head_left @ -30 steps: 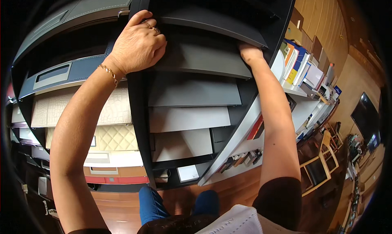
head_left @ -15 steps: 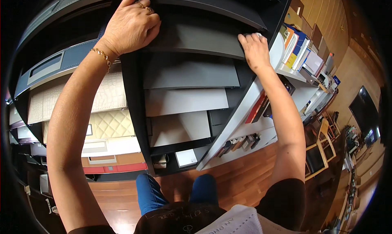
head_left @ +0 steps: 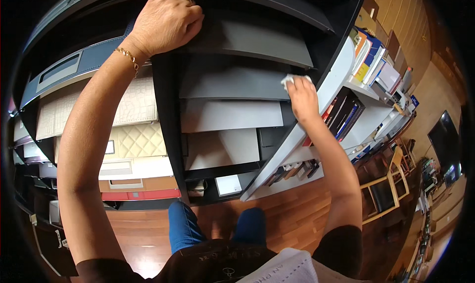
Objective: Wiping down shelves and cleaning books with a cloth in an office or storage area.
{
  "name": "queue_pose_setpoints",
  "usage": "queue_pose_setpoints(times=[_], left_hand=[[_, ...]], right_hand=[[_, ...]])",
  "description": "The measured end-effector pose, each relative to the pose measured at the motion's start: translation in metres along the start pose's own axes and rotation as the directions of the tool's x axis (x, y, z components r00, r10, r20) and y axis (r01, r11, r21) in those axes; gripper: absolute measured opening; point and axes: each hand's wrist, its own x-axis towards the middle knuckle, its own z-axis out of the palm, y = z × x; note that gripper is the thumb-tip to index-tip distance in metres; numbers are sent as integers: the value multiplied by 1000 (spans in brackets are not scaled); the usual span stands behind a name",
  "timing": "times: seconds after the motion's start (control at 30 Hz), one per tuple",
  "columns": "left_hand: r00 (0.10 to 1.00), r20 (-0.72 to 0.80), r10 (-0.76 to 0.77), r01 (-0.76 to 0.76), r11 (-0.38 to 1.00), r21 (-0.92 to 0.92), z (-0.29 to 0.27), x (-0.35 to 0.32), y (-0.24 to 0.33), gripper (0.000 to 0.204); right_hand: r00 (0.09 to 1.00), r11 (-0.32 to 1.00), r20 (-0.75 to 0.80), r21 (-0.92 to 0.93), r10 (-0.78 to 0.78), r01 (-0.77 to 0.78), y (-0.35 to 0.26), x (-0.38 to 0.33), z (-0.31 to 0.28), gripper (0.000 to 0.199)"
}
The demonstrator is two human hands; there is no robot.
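Observation:
A tall black cabinet holds a stack of tilted grey panels, dark at the top and paler lower down. High on its upright (head_left: 167, 100), my left hand (head_left: 168, 23) is closed over the edge, its fingertips hidden. My right hand (head_left: 303, 97) pinches a crumpled white cloth (head_left: 287, 80) at the right end of a dark grey panel (head_left: 232, 80). Just above it is another dark panel (head_left: 247, 41). Beneath lie a light grey panel (head_left: 232, 116) and a beige-grey one (head_left: 225, 149).
Left of the upright are cream quilted (head_left: 138, 142), blue (head_left: 99, 55) and red (head_left: 141, 195) panels. White shelving (head_left: 368, 117) with books adjoins on the right. A wooden chair (head_left: 383, 194) stands farther right. Below are the wood floor (head_left: 292, 218) and a white box (head_left: 228, 185).
My right hand has moved down with the white cloth, from the upper dark panel's right end to the panel below. My left hand keeps its place on the upright. The view has shifted slightly.

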Motion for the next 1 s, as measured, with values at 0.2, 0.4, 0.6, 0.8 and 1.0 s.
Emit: queue_pose_setpoints(times=[0.2,0.4,0.6,0.8,1.0], left_hand=[[999,37,-5,1,996,92,1,-2,1,14],[1000,-8,-18,18,997,76,4,-5,-6,17],[997,-70,-25,27,999,33,7,1,-2,20],[997,-60,-51,54,998,42,3,-5,-2,23],[994,-94,-55,56,998,5,3,-5,-3,22]], right_hand=[[709,949,646,-81,283,-305,0,73,16,20],[950,965,168,-18,263,-263,15,95,82,41],[884,569,-121,802,452,-181,25,149,118,60],[859,673,-203,713,469,-199,-26,178,90,61],[893,419,-64,897,445,-144,-110,212,67,55]])
